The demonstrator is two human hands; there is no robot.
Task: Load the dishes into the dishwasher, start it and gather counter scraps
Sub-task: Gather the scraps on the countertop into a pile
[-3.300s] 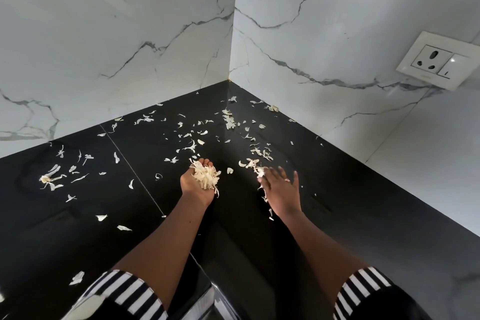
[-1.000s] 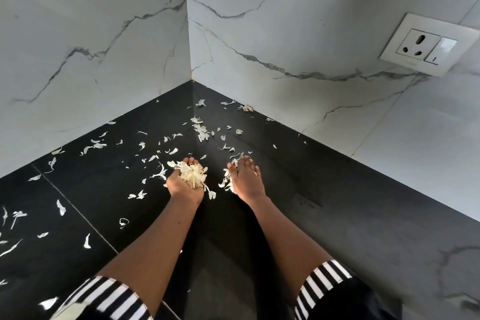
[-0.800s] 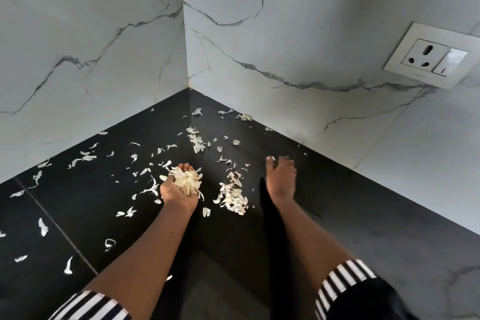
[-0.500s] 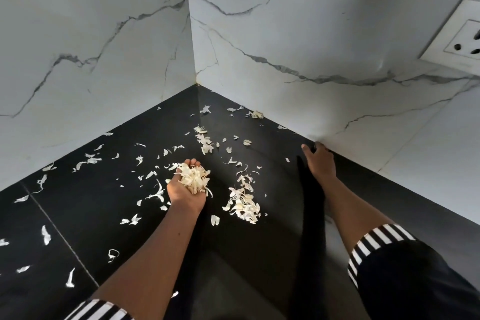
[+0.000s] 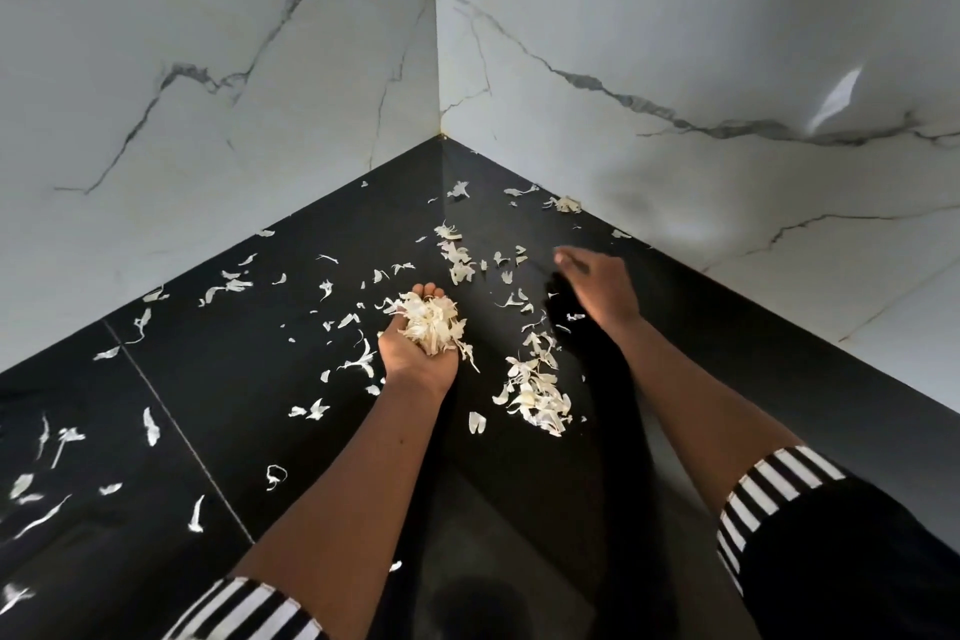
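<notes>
Two marble walls (image 5: 208, 68) close off the black counter (image 5: 234, 405) at its far corner. Thin scraps (image 5: 457, 265) and a low pile (image 5: 537, 392) lie flat on it. The left hand (image 5: 415, 353), cupping scraps, and the right hand (image 5: 602, 294) flank that pile.

Left hand (image 5: 418, 353) is palm up, fingers cupped round a handful of pale scraps (image 5: 431, 322), right hand (image 5: 602, 288) blurred and low over the black counter (image 5: 234, 379) near the corner, a small pile (image 5: 537, 395) lying between the forearms, loose flakes (image 5: 458, 261) strewn all about.
</notes>
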